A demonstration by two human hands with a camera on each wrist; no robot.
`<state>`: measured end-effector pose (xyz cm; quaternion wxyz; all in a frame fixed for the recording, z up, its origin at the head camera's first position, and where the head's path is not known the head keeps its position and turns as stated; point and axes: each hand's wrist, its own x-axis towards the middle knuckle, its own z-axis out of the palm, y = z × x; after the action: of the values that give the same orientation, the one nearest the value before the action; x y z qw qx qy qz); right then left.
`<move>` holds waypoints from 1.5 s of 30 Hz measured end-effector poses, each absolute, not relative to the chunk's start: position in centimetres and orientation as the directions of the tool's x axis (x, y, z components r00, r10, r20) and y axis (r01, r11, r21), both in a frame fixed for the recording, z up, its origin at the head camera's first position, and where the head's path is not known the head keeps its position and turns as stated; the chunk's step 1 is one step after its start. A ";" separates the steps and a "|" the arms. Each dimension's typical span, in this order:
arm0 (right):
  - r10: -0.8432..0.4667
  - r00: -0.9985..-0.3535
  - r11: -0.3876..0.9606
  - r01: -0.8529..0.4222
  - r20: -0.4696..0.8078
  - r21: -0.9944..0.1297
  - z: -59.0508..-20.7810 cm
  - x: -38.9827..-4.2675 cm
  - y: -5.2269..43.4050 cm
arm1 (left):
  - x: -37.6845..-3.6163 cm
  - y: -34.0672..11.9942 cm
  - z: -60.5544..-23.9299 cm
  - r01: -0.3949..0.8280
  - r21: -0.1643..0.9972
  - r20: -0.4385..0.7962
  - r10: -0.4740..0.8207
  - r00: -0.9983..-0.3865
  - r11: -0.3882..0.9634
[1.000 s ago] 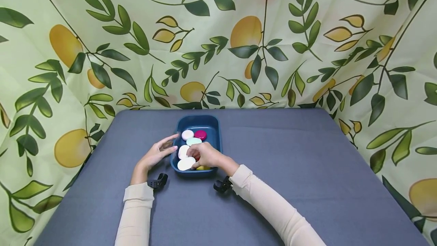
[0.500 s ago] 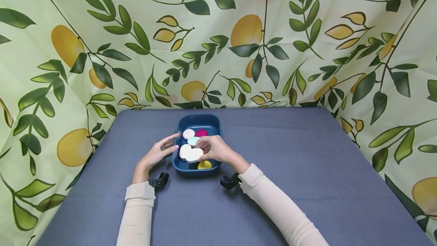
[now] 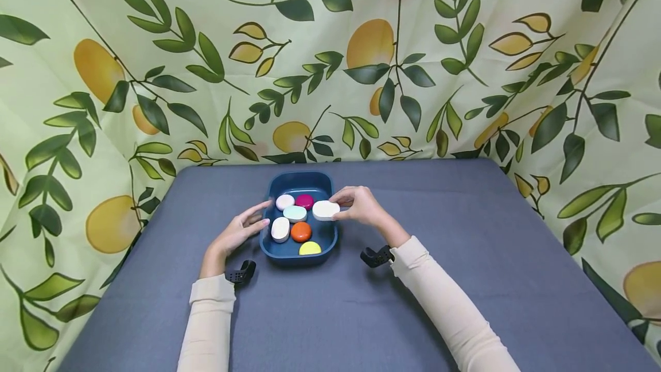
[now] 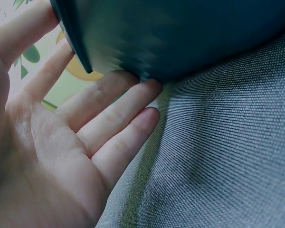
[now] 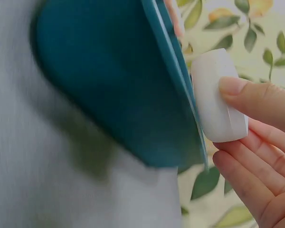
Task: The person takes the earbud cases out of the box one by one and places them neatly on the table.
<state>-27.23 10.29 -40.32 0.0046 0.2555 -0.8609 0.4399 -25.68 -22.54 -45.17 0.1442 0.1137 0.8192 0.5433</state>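
Head view: right hand pinches white case over tray's right rim; left hand flat, fingers straight, against left wall.

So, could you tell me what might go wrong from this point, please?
The right hand pinches the white oval piece only with its fingertips over the blue tray's rim; a weak grip could drop it onto the rim or table. The left hand merely rests straight fingers against the tray wall, so a knock might slide the tray.

right hand lifted white pebble — tray's right rim
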 end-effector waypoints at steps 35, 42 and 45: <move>-0.148 -0.988 0.531 -0.112 0.038 -0.840 -45.7 -32.9 17.2 | -25.6 -22.5 -45.4 0.003 0.928 -0.133 0.339 -0.931 0.372; -0.176 -0.983 0.519 -0.133 0.047 -0.844 -46.0 -33.3 16.9 | -25.7 -22.7 -45.6 -0.005 0.927 -0.138 0.327 -0.935 0.376; -0.182 -0.982 0.525 -0.143 0.054 -0.839 -46.0 -33.5 16.7 | -25.7 -22.8 -45.6 0.003 0.930 -0.131 0.336 -0.933 0.369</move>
<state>-33.45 16.73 -45.99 -0.0204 0.0933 -0.8730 0.4783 -25.68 -22.80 -45.59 0.1510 0.1041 0.8133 0.5521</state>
